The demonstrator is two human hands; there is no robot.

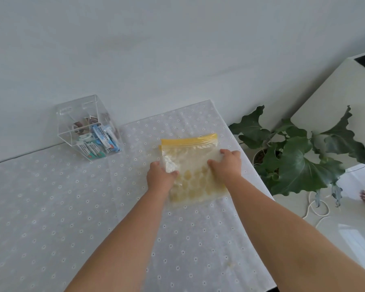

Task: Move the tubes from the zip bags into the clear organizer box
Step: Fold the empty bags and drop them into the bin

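Left hand (161, 176) pinches the near-left edge of the flat, yellow-banded clear plastic zip bags (191, 165) on the white dotted-cloth surface (51, 207); right hand (227, 164) presses open-palmed on top. Bags look empty. Colourful tubes (97, 142) already fill the clear acrylic organizer box (80, 114) well left, so the task seems nearly finished

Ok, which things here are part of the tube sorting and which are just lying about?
Part of the job:
- zip bags, stacked flat under the left hand and right hand
- clear organizer box
- tubes inside it

Just lying about:
- potted plant
- white cable on the floor
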